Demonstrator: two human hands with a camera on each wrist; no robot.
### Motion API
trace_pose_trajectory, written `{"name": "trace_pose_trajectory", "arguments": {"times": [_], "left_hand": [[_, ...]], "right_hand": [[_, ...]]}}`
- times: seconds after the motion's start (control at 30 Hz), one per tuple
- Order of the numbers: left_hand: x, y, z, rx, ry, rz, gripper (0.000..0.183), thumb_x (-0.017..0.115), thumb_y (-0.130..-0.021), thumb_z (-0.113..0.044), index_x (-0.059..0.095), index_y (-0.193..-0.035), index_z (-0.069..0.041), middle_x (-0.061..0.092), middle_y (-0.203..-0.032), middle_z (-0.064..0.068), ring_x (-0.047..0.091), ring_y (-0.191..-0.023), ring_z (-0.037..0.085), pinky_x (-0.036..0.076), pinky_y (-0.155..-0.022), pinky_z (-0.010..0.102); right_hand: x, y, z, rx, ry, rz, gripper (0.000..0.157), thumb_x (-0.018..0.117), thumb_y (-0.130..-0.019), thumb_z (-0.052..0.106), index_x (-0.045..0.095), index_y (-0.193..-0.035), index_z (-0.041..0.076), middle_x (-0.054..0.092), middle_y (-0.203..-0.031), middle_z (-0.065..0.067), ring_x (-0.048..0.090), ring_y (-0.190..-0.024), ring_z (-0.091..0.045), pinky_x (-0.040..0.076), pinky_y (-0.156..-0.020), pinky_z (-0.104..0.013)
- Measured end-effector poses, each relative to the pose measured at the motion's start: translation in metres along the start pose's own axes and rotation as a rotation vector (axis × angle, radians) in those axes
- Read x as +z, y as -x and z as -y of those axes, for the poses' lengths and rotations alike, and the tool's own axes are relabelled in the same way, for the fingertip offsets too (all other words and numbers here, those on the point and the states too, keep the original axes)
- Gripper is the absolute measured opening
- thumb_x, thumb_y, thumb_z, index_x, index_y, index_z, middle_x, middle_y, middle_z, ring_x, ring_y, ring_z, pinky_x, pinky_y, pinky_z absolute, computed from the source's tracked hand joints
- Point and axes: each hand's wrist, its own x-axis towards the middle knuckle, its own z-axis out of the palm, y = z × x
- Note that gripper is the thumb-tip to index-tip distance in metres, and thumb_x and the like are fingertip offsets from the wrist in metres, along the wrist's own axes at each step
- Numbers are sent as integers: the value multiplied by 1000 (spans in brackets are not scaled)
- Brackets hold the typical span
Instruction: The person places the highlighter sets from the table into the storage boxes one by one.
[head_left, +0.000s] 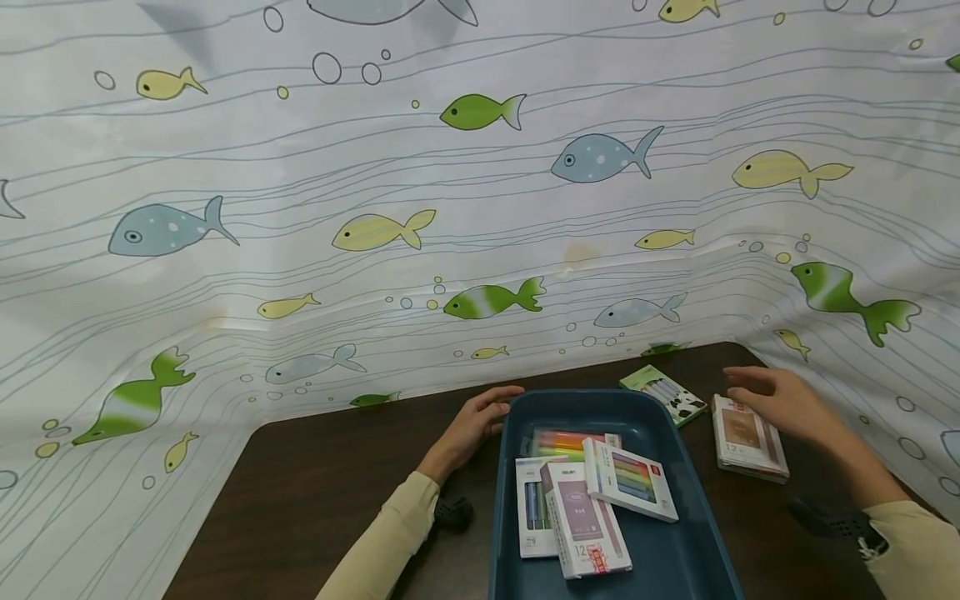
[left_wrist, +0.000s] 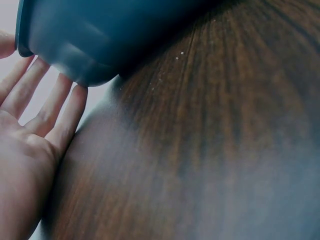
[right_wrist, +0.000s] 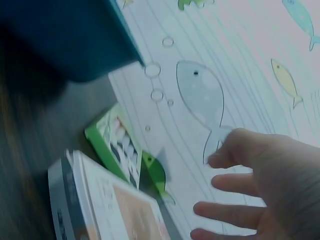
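My left hand [head_left: 474, 425] is at the far left corner of a dark blue plastic bin [head_left: 697, 508]. In the left wrist view its extended fingers [left_wrist: 67, 112] touch the bin's outer wall, the thumb near the rim. Over on the right, my right hand [head_left: 787, 402] hovers, fingers spread and holding nothing, by white boxes [head_left: 750, 442] with a brown panel, apparently stacked. Just beyond these lies a green box [right_wrist: 120, 145] picturing pale sticks and black-and-white patches. Inside the bin, a white box with a purple panel [head_left: 585, 518] overlaps others.
Also in the bin are a white box with coloured strips [head_left: 633, 479], a white windowed box [head_left: 534, 533] and a clear pack of bright-coloured sticks [head_left: 562, 442]. Dark wooden tabletop [head_left: 322, 492] extends leftward. A fish-patterned sheet [head_left: 450, 183] hangs along the table's back.
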Motion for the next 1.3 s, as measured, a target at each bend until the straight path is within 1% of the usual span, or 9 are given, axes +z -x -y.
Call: {"name": "trace_pose_trajectory", "arguments": {"times": [0.07,0.13,0.4,0.6,0.8,0.97,1.1,1.17,1.3], "left_hand": [[0,1,1,-3,4,-5,41,51,-108,-18,54,-146,-5,54,-144,15,59,-119,29,50,-98,42],[1,2,2,-5,5,-8,41,52,-108,-19,54,-146,-5,54,-143,15,59,-119,29,50,-98,42],[1,3,2,-6,7,-7,41,52,-108,-20,54,-146,-5,54,-144,16,59,-119,29,50,-98,41],[0,1,3,-2,-5,-2,41,50,-108,-18,53,-146,-5,53,-144,16,58,-121,31,50,-99,41],[0,0,3,0,-8,2,41,51,-108,-18,53,-147,-6,54,-143,15,57,-122,34,49,-100,42],[0,-1,2,-1,-4,5,42,52,-107,-19,52,-147,-4,54,-143,15,58,-122,32,48,-100,43],[0,-1,2,-3,-8,7,42,52,-107,-19,52,-147,-5,57,-140,16,59,-120,31,49,-100,42],[0,-1,1,-3,-10,9,42,51,-108,-18,52,-147,-5,58,-137,17,59,-119,31,49,-99,42],[0,0,0,-4,-19,10,42,50,-108,-17,51,-148,-5,59,-135,18,60,-118,31,50,-98,42]], "right_hand": [[0,1,-6,3,28,30,53,63,-102,25,53,-138,-13,54,-133,-38,55,-115,-55,50,-83,-60],[0,2,-12,8,52,61,56,66,-100,25,53,-137,-15,54,-132,-40,54,-115,-58,49,-83,-64],[0,5,-28,13,148,169,68,73,-94,33,51,-135,-17,51,-129,-45,53,-111,-61,49,-80,-64],[0,6,-40,25,156,226,77,76,-90,36,48,-135,-20,49,-127,-48,51,-111,-63,47,-80,-66],[3,8,-57,48,168,251,86,79,-87,43,44,-138,-17,49,-130,-45,51,-113,-61,47,-82,-66],[-1,9,-56,39,135,296,89,79,-87,40,39,-141,-20,44,-131,-48,48,-115,-62,44,-83,-70],[-1,10,-52,8,161,277,86,81,-86,36,42,-137,-21,47,-129,-47,49,-113,-61,45,-83,-68],[-1,9,-50,-9,157,270,86,83,-85,34,43,-136,-22,48,-128,-47,48,-112,-62,45,-83,-68],[-2,8,-44,-13,130,276,90,87,-81,33,43,-135,-24,48,-129,-46,46,-116,-63,43,-86,-69]]}}
